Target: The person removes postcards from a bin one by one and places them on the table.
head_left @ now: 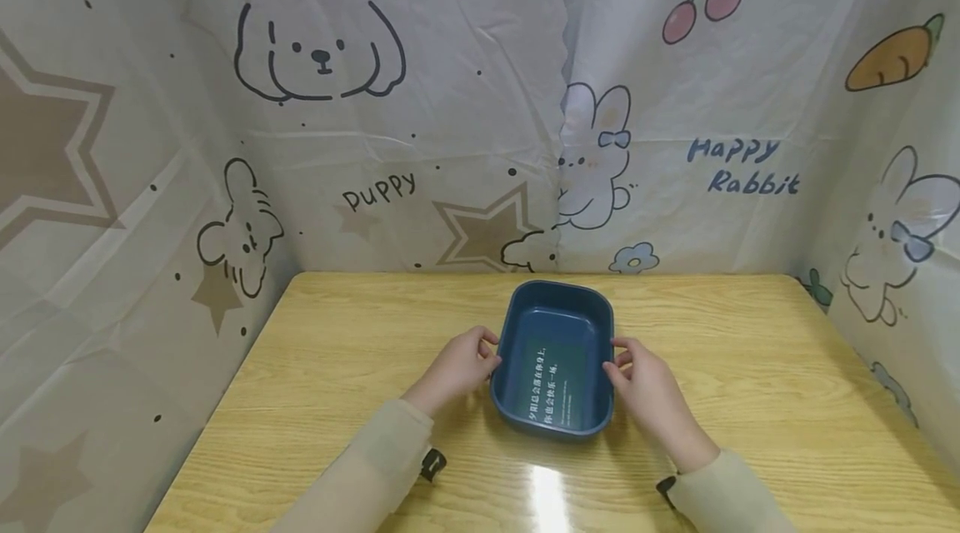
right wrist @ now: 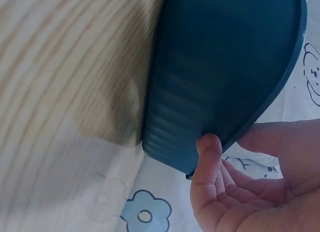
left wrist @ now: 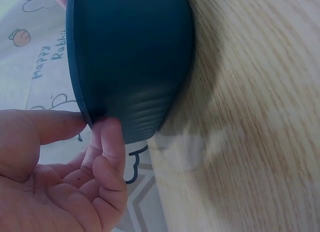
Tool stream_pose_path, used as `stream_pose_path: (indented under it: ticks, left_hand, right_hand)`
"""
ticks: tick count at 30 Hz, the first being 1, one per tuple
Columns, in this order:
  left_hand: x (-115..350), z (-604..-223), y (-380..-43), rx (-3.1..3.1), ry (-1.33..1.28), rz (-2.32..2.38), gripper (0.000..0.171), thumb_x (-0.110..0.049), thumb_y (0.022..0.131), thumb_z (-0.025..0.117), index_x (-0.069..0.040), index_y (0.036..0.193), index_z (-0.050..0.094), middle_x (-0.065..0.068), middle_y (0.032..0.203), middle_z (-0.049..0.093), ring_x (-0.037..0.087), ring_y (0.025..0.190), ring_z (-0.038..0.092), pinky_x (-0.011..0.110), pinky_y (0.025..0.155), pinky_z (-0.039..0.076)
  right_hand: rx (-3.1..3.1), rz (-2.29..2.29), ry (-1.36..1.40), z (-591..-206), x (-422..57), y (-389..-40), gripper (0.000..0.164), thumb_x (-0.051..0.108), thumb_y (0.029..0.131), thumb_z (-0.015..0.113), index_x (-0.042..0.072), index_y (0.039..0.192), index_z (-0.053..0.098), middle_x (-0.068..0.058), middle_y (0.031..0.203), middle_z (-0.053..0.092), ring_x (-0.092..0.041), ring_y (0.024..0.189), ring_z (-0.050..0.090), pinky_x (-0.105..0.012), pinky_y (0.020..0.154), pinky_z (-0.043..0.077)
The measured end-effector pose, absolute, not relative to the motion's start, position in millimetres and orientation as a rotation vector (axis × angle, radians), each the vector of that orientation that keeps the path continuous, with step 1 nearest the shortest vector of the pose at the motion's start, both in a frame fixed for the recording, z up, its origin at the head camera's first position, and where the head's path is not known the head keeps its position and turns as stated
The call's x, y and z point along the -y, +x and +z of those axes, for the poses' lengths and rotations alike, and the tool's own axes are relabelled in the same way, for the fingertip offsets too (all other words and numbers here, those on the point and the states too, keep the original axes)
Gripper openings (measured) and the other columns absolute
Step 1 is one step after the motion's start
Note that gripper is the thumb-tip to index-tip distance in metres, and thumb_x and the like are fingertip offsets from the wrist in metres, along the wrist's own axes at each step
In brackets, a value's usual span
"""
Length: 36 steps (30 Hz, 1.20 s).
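Observation:
A dark blue plastic storage box (head_left: 557, 300) with rounded corners sits on the wooden table, its open side up. On its inner floor is a dark green panel (head_left: 573, 362) with white lettering. My left hand (head_left: 465, 362) pinches the left rim, thumb on the inner side and fingers against the outer wall, as the left wrist view shows. Across from it, my right hand (head_left: 647, 387) pinches the right rim in the same way. Ridges (right wrist: 172, 129) run along the box's outer wall in the right wrist view.
The wood-grain table (head_left: 360, 333) ends at a back edge just behind the box. A cloth curtain (head_left: 465, 100) with cartoon prints hangs behind the table and along both sides. Bright glare (head_left: 549, 495) lies on the tabletop near the front.

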State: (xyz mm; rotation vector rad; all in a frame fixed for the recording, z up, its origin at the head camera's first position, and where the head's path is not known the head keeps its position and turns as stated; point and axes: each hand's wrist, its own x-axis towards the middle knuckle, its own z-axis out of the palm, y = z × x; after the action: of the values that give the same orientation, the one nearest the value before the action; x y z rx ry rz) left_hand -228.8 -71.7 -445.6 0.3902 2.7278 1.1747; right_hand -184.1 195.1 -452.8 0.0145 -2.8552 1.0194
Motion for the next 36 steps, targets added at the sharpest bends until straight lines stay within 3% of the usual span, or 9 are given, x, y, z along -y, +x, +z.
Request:
stream_pose_path:
  ticks: [36]
  left_hand:
    - [89.9,-446.8,-207.6,-2.703,0.276,1.255,0.032,-0.011,0.087,0.063,0.000,0.116,0.054,0.010,0.085,0.060,0.015,0.064,0.057,0.032,0.057,0.049]
  right_hand:
    - [2.834,1.029,0.101,-457.6,-179.6,-192.2,0.038,0.015,0.090,0.063,0.002,0.125,0.057,-0.012,0.093,0.067,-0.018,0.074,0.060,-0.035,0.062,0.056]
